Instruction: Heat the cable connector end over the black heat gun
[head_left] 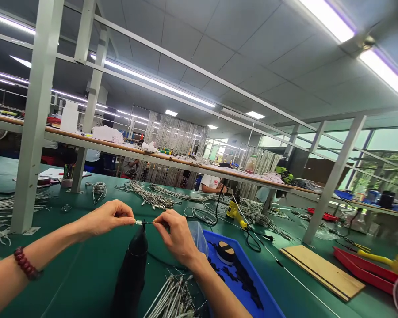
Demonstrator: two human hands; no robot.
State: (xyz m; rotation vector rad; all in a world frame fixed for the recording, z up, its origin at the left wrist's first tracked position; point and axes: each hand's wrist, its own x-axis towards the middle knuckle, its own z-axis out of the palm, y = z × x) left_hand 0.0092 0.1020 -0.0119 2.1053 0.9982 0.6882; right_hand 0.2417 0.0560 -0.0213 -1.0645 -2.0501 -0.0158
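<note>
Two bare hands work above the near edge of a green worktop (pixel 63 282). The left hand (pixel 108 218), with a red bead bracelet (pixel 25 263), and the right hand (pixel 175 236) both have their grips closed on a thin cable (pixel 139 222) with a short silver end, held between them just above an upright black tool (pixel 134 265). Steady, even pinching would likely keep the cable level. A blue tray (pixel 232 274) lies beside the right hand.

Fluorescent strips (pixel 155 84) are set in the panelled ceiling (pixel 252 48); a long shelf (pixel 185 161) is framed above the green worktop (pixel 285 274); windows (pixel 389 139) are seen at far right.
</note>
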